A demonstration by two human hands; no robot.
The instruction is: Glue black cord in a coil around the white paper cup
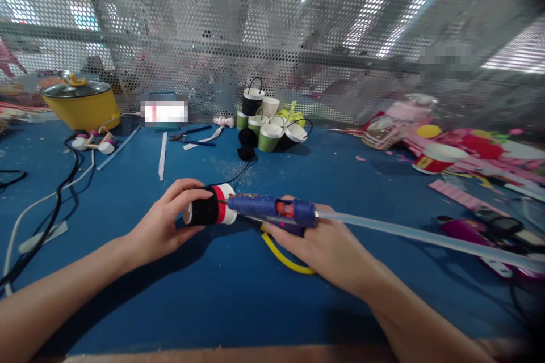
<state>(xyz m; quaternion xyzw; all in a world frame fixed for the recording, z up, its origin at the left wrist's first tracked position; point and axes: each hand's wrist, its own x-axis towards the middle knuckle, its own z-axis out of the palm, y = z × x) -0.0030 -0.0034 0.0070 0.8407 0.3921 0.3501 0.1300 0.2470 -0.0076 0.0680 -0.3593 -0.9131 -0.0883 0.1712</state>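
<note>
My left hand [167,221] grips a small paper cup [210,211] lying on its side, wrapped in black with a red band and white ends. My right hand [323,244] holds a blue hot glue gun [272,208], its nozzle touching the cup's side near the red band. A long clear glue stick [417,237] juts from the gun's back toward the right. A yellow cord [285,258] loops from under my right hand. Both hands hover just above the blue table [221,295].
A cluster of finished green, black and white cups [266,119] stands at the back centre. A yellow pot with a lid [80,102] sits back left, with cables [51,198] trailing forward. Craft scraps and a red-rimmed cup [438,157] crowd the right. A perforated metal screen [272,28] walls the back.
</note>
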